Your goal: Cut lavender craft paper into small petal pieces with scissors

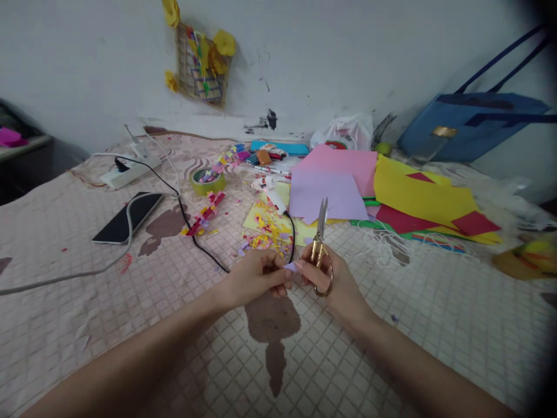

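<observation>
Between my two hands is a small piece of purple paper (pixel 292 266). My left hand (pixel 256 277) pinches its left side, and the fingertips of my right hand (pixel 328 278) hold its right side. Gold-handled scissors (pixel 320 232) hang on my right hand, fingers through the loops, blades pointing away from me. Just beyond my hands, yellow, pink and purple paper scraps (pixel 270 227) lie on a pale yellow sheet (pixel 252 218). A white glue gun (pixel 275 200) with a black cord rests at that sheet.
Purple (pixel 326 194), pink (pixel 343 162) and yellow sheets (pixel 418 188) lie at the back right, near tangled white string (pixel 387 247). Leftward are green tape (pixel 208 184), a red paper strip (pixel 206 215), a phone (pixel 128 217), cables and a power strip (pixel 130 173). A blue bag (pixel 474 125) stands far right.
</observation>
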Available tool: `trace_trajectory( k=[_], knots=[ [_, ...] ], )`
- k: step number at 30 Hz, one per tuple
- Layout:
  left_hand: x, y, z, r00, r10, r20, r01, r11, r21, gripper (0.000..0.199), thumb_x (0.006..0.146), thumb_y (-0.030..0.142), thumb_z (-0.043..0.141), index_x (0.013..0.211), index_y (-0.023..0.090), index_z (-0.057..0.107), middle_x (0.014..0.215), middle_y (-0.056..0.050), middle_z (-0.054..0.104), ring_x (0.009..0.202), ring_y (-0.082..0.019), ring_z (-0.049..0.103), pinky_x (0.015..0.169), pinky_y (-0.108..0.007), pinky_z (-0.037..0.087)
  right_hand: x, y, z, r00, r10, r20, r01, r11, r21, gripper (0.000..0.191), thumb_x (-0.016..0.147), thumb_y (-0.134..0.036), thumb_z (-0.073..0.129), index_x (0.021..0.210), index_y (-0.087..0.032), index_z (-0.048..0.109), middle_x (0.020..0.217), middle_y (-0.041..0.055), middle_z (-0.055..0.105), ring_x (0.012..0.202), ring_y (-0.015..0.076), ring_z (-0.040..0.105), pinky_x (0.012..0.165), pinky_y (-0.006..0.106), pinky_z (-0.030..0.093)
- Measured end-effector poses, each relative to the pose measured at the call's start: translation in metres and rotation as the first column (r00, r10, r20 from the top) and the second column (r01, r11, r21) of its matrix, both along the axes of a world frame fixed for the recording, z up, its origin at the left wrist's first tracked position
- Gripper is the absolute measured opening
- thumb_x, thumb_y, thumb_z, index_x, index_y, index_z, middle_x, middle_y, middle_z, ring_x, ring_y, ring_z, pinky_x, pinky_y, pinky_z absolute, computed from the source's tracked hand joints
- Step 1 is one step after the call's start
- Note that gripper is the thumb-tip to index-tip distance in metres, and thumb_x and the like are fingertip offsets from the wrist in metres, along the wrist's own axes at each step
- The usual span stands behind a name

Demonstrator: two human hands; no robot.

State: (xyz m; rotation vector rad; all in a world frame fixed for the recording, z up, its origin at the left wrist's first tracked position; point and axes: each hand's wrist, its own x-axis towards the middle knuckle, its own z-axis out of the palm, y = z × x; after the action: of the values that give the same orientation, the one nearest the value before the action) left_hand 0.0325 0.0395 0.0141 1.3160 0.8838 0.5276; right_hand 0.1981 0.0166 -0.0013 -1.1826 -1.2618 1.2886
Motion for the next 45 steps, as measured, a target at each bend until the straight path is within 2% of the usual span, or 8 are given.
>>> trace_trajectory(
  k=[6,11,17,25,33,45],
  knots=[
    [-0.0014,0.0013,0.0035,1.0,0.018,-0.009,-0.018,0.998,-0.057,0.024,0.075,0.034,0.061,0.07,0.011,0.054,0.062,-0.001,0.061,0.051,-0.007,0.056,0.052,-0.019,0.046,0.0023,0.0006,0.0057,0.998,0.064,0.023,-0.064,0.998,-0.017,0.021,0.074,-0.036,0.061,0.078,-0.021,0.047,0.063,-0.0044,0.046,0.053,0.01,0.042,0.049,0.023,0.035],
    [-0.0012,0.0031,0.0035,0.999,0.049,0.007,-0.049,0.999,-0.005,0.025,0.077,0.036,0.057,0.075,0.011,0.056,0.067,-0.002,0.062,0.056,-0.007,0.056,0.056,-0.02,0.046,0.0034,0.0015,0.004,0.998,0.046,0.033,-0.045,0.999,-0.021,0.02,0.074,-0.035,0.062,0.077,-0.021,0.048,0.064,-0.0044,0.047,0.054,0.0105,0.044,0.05,0.023,0.037],
    [-0.0021,0.0043,0.0058,0.997,0.07,-0.013,-0.07,0.997,0.016,0.026,0.077,0.035,0.056,0.07,0.011,0.055,0.062,-0.001,0.059,0.052,-0.007,0.054,0.053,-0.019,0.044,0.0017,0.0017,0.0044,0.997,0.069,-0.04,-0.071,0.997,-0.04,0.018,0.076,-0.034,0.06,0.077,-0.02,0.048,0.06,-0.0057,0.045,0.05,0.0085,0.041,0.046,0.021,0.034],
    [-0.0025,0.0053,0.0048,0.998,0.043,-0.051,-0.041,0.999,0.029,0.021,0.076,0.031,0.059,0.072,0.01,0.055,0.057,0.0,0.058,0.05,-0.007,0.054,0.051,-0.018,0.043,0.0028,0.0029,0.0049,0.995,0.076,0.06,-0.075,0.997,-0.019,0.017,0.073,-0.03,0.061,0.073,-0.019,0.048,0.059,-0.0053,0.044,0.051,0.0089,0.041,0.046,0.021,0.033],
    [-0.0023,0.0066,0.0037,0.989,0.145,0.014,-0.145,0.989,-0.003,0.026,0.074,0.037,0.061,0.07,0.012,0.053,0.061,0.0,0.059,0.047,-0.005,0.051,0.048,-0.018,0.04,0.0042,0.0034,0.0037,0.999,0.038,0.01,-0.038,0.999,-0.038,0.022,0.076,-0.039,0.058,0.076,-0.019,0.048,0.057,-0.0044,0.044,0.048,0.0091,0.042,0.044,0.021,0.033],
    [-0.0037,0.0062,0.0008,0.998,0.058,-0.017,-0.059,0.997,-0.059,0.027,0.072,0.038,0.062,0.072,0.012,0.053,0.064,0.0,0.06,0.05,-0.006,0.053,0.05,-0.018,0.042,0.0026,0.0025,0.0041,0.995,0.077,0.056,-0.076,0.997,-0.014,0.016,0.075,-0.032,0.06,0.074,-0.02,0.048,0.061,-0.0047,0.045,0.052,0.0098,0.042,0.048,0.022,0.036]
  ],
)
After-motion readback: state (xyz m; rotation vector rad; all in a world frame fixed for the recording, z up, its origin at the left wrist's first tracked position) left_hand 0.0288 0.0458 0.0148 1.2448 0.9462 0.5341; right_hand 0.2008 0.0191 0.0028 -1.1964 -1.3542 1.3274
